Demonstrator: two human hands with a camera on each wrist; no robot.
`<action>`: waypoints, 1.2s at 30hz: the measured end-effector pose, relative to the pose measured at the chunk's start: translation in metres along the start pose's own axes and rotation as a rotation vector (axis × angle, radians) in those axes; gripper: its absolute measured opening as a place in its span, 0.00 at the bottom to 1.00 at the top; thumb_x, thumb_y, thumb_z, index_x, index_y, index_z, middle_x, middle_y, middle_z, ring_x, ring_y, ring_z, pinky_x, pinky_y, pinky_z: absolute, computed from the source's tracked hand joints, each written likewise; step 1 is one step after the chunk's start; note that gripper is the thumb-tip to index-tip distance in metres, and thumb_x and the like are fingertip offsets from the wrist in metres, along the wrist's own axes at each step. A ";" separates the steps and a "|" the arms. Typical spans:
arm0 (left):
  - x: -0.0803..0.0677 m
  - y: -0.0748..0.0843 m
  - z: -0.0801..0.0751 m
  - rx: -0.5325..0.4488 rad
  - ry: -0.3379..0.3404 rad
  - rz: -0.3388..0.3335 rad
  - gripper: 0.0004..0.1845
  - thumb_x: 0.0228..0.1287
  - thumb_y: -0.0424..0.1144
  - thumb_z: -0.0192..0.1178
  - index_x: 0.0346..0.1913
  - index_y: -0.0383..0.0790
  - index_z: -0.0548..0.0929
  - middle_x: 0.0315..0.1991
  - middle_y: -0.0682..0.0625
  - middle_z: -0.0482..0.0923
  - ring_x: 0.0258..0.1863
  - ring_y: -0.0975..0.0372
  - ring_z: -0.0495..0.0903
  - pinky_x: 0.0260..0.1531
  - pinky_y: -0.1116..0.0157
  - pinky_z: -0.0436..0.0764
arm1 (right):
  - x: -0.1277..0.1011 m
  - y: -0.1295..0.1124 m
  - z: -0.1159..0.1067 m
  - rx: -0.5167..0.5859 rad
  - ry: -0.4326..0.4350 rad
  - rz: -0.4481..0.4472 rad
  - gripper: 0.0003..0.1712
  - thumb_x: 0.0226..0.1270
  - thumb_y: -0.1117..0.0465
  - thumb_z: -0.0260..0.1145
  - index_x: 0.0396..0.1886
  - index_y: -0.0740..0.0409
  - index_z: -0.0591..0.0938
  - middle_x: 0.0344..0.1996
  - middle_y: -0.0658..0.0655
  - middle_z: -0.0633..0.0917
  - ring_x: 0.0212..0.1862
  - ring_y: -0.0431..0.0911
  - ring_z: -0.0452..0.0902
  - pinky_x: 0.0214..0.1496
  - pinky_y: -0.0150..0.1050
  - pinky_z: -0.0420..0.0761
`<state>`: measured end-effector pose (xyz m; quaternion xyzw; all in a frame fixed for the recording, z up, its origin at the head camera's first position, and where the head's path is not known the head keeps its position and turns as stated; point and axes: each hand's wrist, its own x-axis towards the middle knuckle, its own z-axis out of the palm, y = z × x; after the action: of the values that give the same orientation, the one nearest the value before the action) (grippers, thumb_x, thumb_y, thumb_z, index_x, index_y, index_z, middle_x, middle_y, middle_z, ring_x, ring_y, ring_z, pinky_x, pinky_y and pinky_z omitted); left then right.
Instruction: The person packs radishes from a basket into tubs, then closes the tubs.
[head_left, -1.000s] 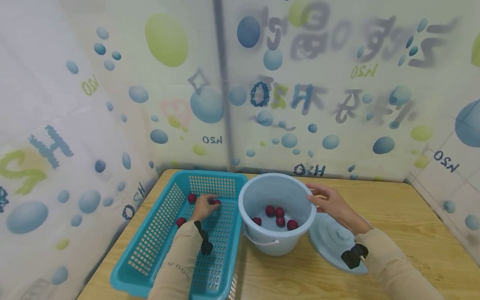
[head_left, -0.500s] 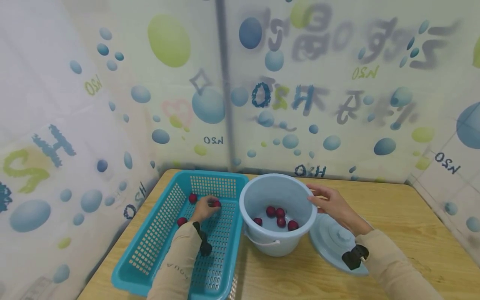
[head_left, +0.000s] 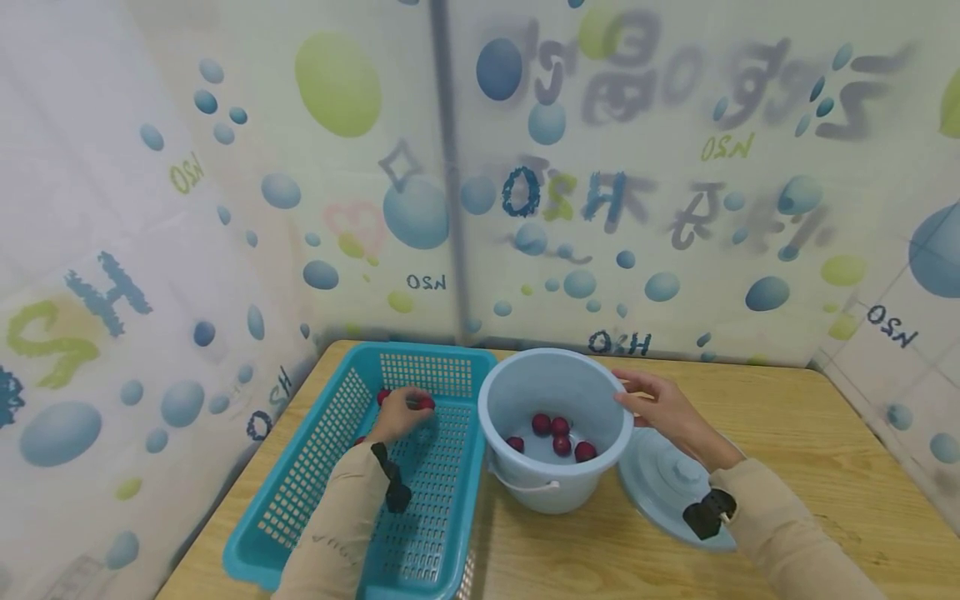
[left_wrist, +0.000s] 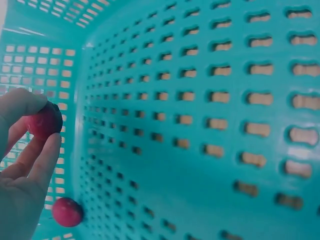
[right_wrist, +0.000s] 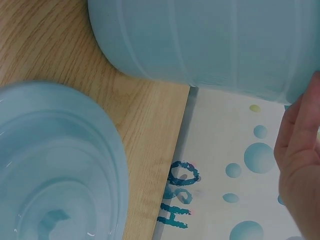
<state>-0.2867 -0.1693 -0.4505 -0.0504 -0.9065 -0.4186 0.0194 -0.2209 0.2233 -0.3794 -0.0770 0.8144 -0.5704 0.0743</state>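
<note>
In the head view my left hand (head_left: pixel 401 415) is inside the turquoise basket (head_left: pixel 471 500), pinching a dark red plum (head_left: pixel 426 404) between thumb and fingertips. The left wrist view shows the held plum (left_wrist: pixel 45 121) near the basket's perforated wall, with another plum (left_wrist: pixel 67 212) below it. Beside my left hand, two more plums are partly covered by the hand and sleeve. My right hand (head_left: pixel 663 407) holds the rim of the light blue bucket (head_left: pixel 543 496), its thumb at the edge and its fingers along the outside. Several plums (head_left: pixel 560 426) lie on the bucket's bottom.
A round light blue lid (head_left: pixel 660 475) with a knob lies on the wooden table (head_left: pixel 847 467), right of the bucket and under my right forearm. The bucket's white handle (head_left: pixel 525 485) hangs at its front. A patterned curtain (head_left: pixel 675 208) rises behind the table.
My left hand has moved slightly left and up with the plum between its fingers, now covering more of the neighbouring plums. The right hand and bucket have stayed put.
</note>
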 end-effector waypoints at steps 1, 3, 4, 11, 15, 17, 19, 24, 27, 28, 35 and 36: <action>0.000 0.002 -0.002 0.000 -0.005 0.005 0.15 0.53 0.31 0.61 0.45 0.32 0.77 0.41 0.40 0.77 0.43 0.49 0.76 0.40 0.55 0.76 | 0.000 0.000 0.000 0.001 0.000 -0.001 0.33 0.62 0.54 0.58 0.64 0.62 0.61 0.48 0.67 0.71 0.46 0.54 0.73 0.42 0.44 0.78; 0.000 0.006 -0.005 -0.007 -0.018 0.004 0.15 0.53 0.32 0.61 0.45 0.33 0.77 0.41 0.41 0.77 0.44 0.49 0.76 0.41 0.55 0.76 | 0.000 0.000 0.000 0.002 -0.002 -0.004 0.33 0.62 0.54 0.58 0.64 0.62 0.61 0.48 0.67 0.71 0.46 0.54 0.73 0.42 0.44 0.78; 0.000 0.008 -0.006 -0.017 -0.023 0.005 0.15 0.53 0.32 0.61 0.45 0.33 0.77 0.41 0.41 0.77 0.44 0.49 0.76 0.41 0.55 0.76 | 0.000 0.000 0.000 0.001 -0.002 -0.004 0.33 0.62 0.54 0.58 0.64 0.62 0.61 0.48 0.67 0.71 0.46 0.54 0.73 0.42 0.44 0.78; -0.002 0.025 -0.013 -0.039 -0.043 0.049 0.15 0.52 0.33 0.62 0.45 0.35 0.77 0.41 0.44 0.76 0.44 0.52 0.75 0.39 0.57 0.77 | -0.001 -0.001 0.000 0.006 0.006 0.004 0.33 0.62 0.54 0.58 0.64 0.62 0.61 0.48 0.67 0.71 0.46 0.54 0.73 0.42 0.43 0.79; -0.004 0.032 -0.016 -0.039 -0.059 0.064 0.16 0.52 0.35 0.62 0.46 0.37 0.77 0.43 0.45 0.76 0.45 0.53 0.75 0.39 0.57 0.77 | -0.001 0.000 0.000 -0.002 0.006 -0.001 0.33 0.62 0.54 0.58 0.64 0.62 0.61 0.48 0.67 0.71 0.46 0.55 0.73 0.42 0.44 0.78; -0.005 0.036 -0.018 -0.052 -0.059 0.073 0.16 0.52 0.35 0.62 0.46 0.38 0.77 0.43 0.45 0.76 0.46 0.53 0.74 0.39 0.58 0.77 | 0.000 0.000 0.000 -0.003 0.004 -0.006 0.33 0.62 0.54 0.58 0.64 0.62 0.61 0.48 0.67 0.71 0.46 0.55 0.73 0.42 0.44 0.78; -0.007 0.040 -0.021 -0.068 -0.061 0.083 0.17 0.52 0.35 0.62 0.47 0.39 0.77 0.44 0.45 0.76 0.46 0.53 0.74 0.38 0.58 0.77 | 0.000 0.000 0.000 -0.002 0.003 -0.009 0.33 0.62 0.54 0.58 0.64 0.62 0.61 0.48 0.67 0.71 0.47 0.55 0.73 0.42 0.44 0.78; -0.013 0.053 -0.031 -0.124 -0.086 0.138 0.16 0.53 0.34 0.61 0.47 0.38 0.76 0.44 0.44 0.76 0.46 0.52 0.74 0.38 0.60 0.78 | 0.000 0.000 0.000 0.002 0.003 -0.011 0.33 0.62 0.54 0.58 0.64 0.62 0.60 0.48 0.67 0.71 0.47 0.55 0.73 0.42 0.44 0.78; -0.016 0.061 -0.036 -0.147 -0.098 0.166 0.16 0.54 0.35 0.61 0.47 0.39 0.76 0.45 0.44 0.76 0.46 0.52 0.75 0.39 0.60 0.78 | 0.000 0.000 0.000 0.002 0.003 -0.011 0.33 0.62 0.54 0.58 0.64 0.62 0.60 0.48 0.67 0.71 0.47 0.56 0.73 0.42 0.44 0.78; -0.017 0.064 -0.038 -0.153 -0.103 0.180 0.16 0.54 0.35 0.61 0.47 0.39 0.76 0.45 0.45 0.76 0.46 0.53 0.75 0.40 0.60 0.78 | 0.000 0.000 0.000 0.002 0.002 -0.011 0.33 0.62 0.54 0.58 0.64 0.62 0.60 0.48 0.67 0.71 0.47 0.56 0.73 0.42 0.44 0.78; -0.019 0.080 -0.045 -0.187 -0.131 0.262 0.17 0.54 0.36 0.61 0.48 0.38 0.76 0.45 0.46 0.76 0.45 0.56 0.74 0.45 0.61 0.76 | 0.000 -0.001 0.001 0.001 -0.001 -0.009 0.33 0.62 0.54 0.58 0.63 0.63 0.61 0.48 0.67 0.71 0.46 0.56 0.73 0.42 0.44 0.79; -0.019 0.082 -0.046 -0.192 -0.136 0.270 0.16 0.54 0.35 0.62 0.48 0.38 0.76 0.45 0.47 0.76 0.45 0.56 0.74 0.44 0.62 0.76 | 0.000 -0.001 0.001 0.002 -0.002 -0.009 0.33 0.62 0.54 0.58 0.63 0.63 0.61 0.48 0.67 0.71 0.46 0.56 0.73 0.42 0.44 0.79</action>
<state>-0.2592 -0.1526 -0.3602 -0.2013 -0.8467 -0.4925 0.0092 -0.2206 0.2224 -0.3790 -0.0811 0.8133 -0.5716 0.0724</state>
